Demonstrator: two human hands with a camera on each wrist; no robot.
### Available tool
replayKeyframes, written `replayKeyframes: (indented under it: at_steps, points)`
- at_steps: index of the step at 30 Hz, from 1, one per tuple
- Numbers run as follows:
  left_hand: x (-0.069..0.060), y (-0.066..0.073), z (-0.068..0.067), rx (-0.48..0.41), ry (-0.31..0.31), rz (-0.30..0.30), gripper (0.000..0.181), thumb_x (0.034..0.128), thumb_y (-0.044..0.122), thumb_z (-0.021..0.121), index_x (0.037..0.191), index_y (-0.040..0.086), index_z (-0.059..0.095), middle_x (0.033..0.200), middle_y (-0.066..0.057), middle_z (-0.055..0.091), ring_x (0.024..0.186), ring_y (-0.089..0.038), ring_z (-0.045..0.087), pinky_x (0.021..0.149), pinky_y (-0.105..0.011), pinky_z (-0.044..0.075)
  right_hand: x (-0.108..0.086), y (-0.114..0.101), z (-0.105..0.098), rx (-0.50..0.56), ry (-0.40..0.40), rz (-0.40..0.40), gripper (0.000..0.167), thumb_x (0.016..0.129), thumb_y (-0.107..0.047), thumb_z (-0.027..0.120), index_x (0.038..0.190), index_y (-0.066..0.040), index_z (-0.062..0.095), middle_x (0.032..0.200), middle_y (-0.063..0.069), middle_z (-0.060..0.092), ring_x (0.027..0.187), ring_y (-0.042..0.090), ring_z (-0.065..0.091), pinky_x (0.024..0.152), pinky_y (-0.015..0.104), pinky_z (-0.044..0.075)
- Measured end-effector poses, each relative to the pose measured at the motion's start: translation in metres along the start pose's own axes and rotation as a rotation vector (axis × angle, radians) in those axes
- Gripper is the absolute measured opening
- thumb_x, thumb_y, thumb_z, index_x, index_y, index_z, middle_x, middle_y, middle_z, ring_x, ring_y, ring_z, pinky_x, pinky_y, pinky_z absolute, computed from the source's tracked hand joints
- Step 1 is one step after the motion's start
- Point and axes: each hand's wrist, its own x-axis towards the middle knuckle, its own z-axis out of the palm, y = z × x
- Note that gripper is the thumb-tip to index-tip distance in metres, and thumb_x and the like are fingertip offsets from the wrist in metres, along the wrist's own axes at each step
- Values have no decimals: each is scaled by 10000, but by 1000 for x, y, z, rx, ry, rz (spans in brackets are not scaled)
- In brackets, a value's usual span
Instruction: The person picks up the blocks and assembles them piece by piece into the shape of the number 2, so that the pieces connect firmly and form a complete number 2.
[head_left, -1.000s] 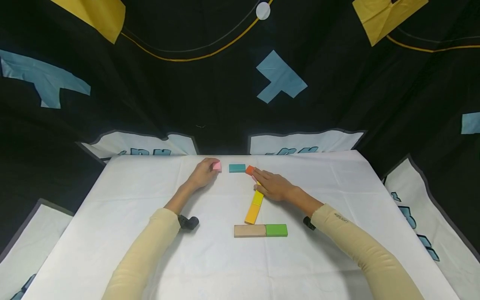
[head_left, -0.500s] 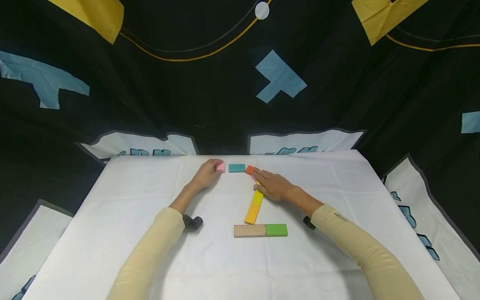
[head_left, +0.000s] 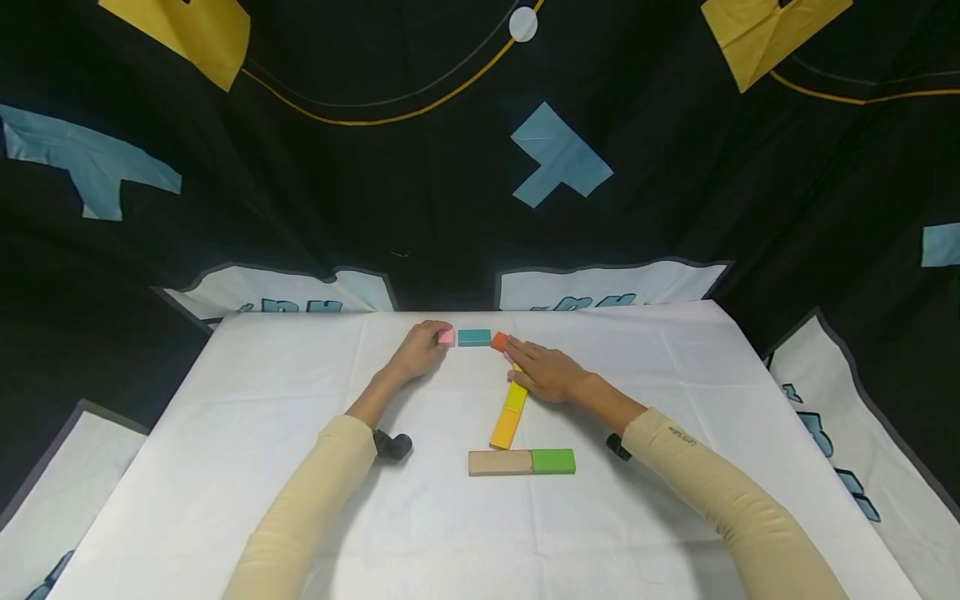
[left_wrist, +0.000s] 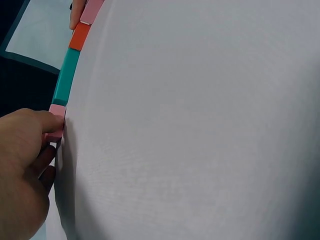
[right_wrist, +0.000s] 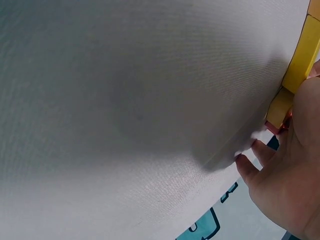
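Note:
My left hand (head_left: 420, 348) pinches a pink block (head_left: 447, 337) near the table's far edge. It stands just left of a teal block (head_left: 474, 337); a thin gap shows in the head view, while they look almost touching in the left wrist view. An orange block (head_left: 498, 341) adjoins the teal one's right end. My right hand (head_left: 551, 372) lies with straight fingers against the orange block and over the pieces below it. A second pink block (left_wrist: 92, 11) beside the orange one is partly covered. The thumb is by a yellow block (head_left: 515, 395), with an amber block (head_left: 505, 428) continuing the row.
A beige wooden block (head_left: 500, 462) and a green block (head_left: 553, 462) lie end to end below the amber one. White cloth covers the table (head_left: 645, 517). A black patterned curtain (head_left: 450, 208) hangs behind its far edge.
My left hand has slid the pink block to the right, narrowing the gap to the teal block. The right hand and the other blocks have stayed in place.

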Motion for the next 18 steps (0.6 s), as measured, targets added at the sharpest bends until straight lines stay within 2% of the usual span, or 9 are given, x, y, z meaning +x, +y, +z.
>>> replayKeyframes:
  at_steps: [3, 13, 18]
  points:
    - [0, 1, 0, 12, -8, 0, 366, 939, -8, 595, 1295, -95, 584, 1337, -266, 564, 1296, -409, 477, 1123, -474, 346, 0, 0, 0, -8, -4, 1, 693, 1063, -474, 380, 1615, -147, 118, 1666, 27, 92, 1494, 262, 208, 1181, 447, 241]
    - [1, 4, 1, 56, -32, -70, 396, 966, 77, 584, 1349, -23, 577, 1405, -207, 536, 1328, -380, 441, 1139, -466, 319, -1, -1, -1, 12, -3, -4, 677, 1068, -450, 381, 1613, -131, 137, 1666, 44, 104, 1488, 284, 224, 1183, 448, 241]
    - [1, 5, 1, 71, -30, -69, 393, 967, 80, 585, 1347, -17, 580, 1406, -201, 539, 1328, -379, 441, 1139, -474, 316, -1, -1, -1, 2, 3, -9, 686, 1067, -444, 395, 1612, -119, 135, 1665, 52, 109, 1490, 278, 219, 1180, 456, 245]
